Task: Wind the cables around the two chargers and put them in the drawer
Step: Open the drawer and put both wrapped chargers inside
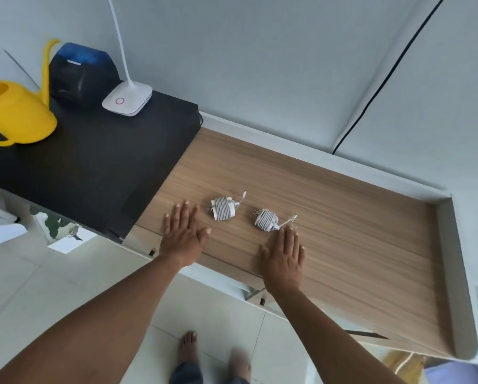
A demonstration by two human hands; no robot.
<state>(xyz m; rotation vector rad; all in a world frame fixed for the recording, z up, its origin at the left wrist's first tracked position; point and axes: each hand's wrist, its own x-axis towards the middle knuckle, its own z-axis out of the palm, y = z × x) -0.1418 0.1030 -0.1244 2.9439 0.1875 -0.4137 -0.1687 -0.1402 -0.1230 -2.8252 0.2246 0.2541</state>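
Two white chargers, left charger (pixel 223 208) and right charger (pixel 266 220), lie on the wood-grain desktop (pixel 343 217), each block bound in neat cable coils with a short plug end trailing. Your left hand (pixel 183 237) rests flat and open just beside the first; your right hand (pixel 283 256), likewise open and empty, has fingertips near the second.

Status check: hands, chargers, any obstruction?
Left hand and right hand flat on wooden top, empty. Left charger and right charger both wound, lying apart. Nothing in the way.
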